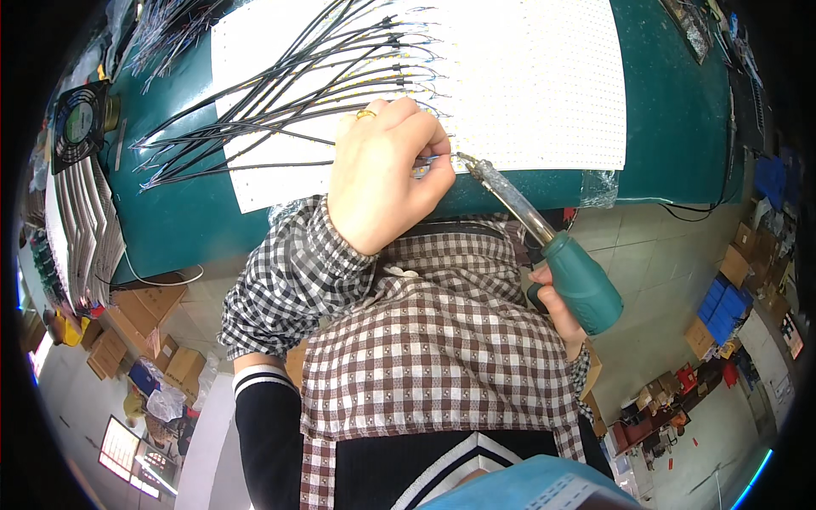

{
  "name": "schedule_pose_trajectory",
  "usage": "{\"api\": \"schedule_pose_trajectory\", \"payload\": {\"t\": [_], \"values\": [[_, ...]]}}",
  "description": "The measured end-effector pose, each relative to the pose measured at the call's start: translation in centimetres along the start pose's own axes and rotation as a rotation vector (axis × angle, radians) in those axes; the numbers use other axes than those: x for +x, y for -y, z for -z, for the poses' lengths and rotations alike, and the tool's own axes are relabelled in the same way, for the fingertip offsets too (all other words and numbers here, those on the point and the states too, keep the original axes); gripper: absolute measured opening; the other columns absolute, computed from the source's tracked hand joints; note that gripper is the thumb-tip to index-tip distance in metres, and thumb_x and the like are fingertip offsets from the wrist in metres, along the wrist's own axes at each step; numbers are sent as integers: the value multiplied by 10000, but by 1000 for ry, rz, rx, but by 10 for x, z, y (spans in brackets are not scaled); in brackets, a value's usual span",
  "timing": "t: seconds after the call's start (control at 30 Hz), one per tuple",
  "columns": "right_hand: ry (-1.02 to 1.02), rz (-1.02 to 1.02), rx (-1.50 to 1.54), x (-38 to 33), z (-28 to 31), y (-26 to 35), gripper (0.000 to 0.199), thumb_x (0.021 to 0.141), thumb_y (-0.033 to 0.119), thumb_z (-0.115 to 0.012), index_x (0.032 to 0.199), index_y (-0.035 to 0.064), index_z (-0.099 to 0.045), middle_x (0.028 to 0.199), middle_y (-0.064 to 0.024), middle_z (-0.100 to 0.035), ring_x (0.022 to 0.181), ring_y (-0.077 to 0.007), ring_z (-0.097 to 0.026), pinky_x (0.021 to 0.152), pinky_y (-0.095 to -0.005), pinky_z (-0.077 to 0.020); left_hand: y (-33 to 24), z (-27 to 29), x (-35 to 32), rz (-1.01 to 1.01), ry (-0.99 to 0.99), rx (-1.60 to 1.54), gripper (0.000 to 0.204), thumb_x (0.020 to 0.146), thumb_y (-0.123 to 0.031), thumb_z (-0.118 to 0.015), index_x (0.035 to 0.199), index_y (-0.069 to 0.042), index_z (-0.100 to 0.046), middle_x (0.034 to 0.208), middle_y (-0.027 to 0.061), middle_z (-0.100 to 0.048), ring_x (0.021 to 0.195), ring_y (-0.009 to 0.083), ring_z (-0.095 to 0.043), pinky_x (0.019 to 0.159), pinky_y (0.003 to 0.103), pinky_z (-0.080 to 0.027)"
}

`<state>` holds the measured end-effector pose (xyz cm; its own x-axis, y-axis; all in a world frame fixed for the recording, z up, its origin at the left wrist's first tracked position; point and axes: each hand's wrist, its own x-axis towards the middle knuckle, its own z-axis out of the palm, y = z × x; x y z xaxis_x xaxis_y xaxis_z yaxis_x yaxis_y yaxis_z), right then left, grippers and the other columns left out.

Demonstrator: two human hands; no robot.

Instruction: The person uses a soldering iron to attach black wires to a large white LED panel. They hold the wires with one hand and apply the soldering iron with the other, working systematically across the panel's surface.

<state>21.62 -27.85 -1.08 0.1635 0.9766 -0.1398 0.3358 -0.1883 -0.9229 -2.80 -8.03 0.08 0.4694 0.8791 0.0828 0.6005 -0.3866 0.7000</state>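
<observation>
My left hand (387, 166), with a gold ring on one finger, is closed in a pinch at the near part of a white perforated board (544, 85). Its fingertips hold the thin stripped wires of a black cable (280, 167), whose far end trails off to the left. A soldering iron (586, 285) with a green handle is gripped by my right hand (558, 310). Its tip meets the board right beside my left fingertips; whether it touches the wire is too small to tell. Several more black cables (327, 83) lie across the board, thin coloured wires fanning from their right ends.
The board rests on a green table (671, 119). On the left stand a black fan (81, 126) and a stack of white panels (81, 229); loose wires (174, 34) lie at the far left. Cardboard boxes (183, 374) and blue bins (722, 310) sit on the floor.
</observation>
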Motion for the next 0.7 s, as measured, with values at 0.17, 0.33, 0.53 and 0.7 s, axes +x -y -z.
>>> {"api": "schedule_pose_trajectory", "payload": {"t": [0.17,0.33,0.53,0.7], "values": [[-1,-1,-7,2,-1,3,624,737,240,-878,1201,-96,-628,932,-123,-730,828,-207,-710,787,-328,-561,1,0,0,-8,-5,-8,91,728,-33,-699,756,-63,-617,753,36,-569,713,206,-567,634,333,-441],[6,29,-59,-3,1,-5,640,736,244,-877,1212,-98,-620,932,-124,-733,828,-208,-714,796,-334,-560,1,-1,0,2,6,-16,93,724,-30,-699,753,-60,-616,753,37,-568,714,208,-564,637,337,-440],[-39,18,93,0,-3,0,651,738,237,-877,1229,-96,-609,934,-122,-734,827,-200,-717,803,-332,-558,2,-1,0,-15,-16,-8,94,722,-30,-697,750,-64,-615,752,37,-569,714,213,-563,641,342,-438],[-23,1,82,1,-3,3,652,739,241,-883,1226,-96,-611,960,-131,-730,832,-202,-718,807,-331,-559,1,-1,0,-23,-16,8,97,719,-36,-698,749,-65,-611,746,37,-570,708,215,-564,636,346,-436]]}}
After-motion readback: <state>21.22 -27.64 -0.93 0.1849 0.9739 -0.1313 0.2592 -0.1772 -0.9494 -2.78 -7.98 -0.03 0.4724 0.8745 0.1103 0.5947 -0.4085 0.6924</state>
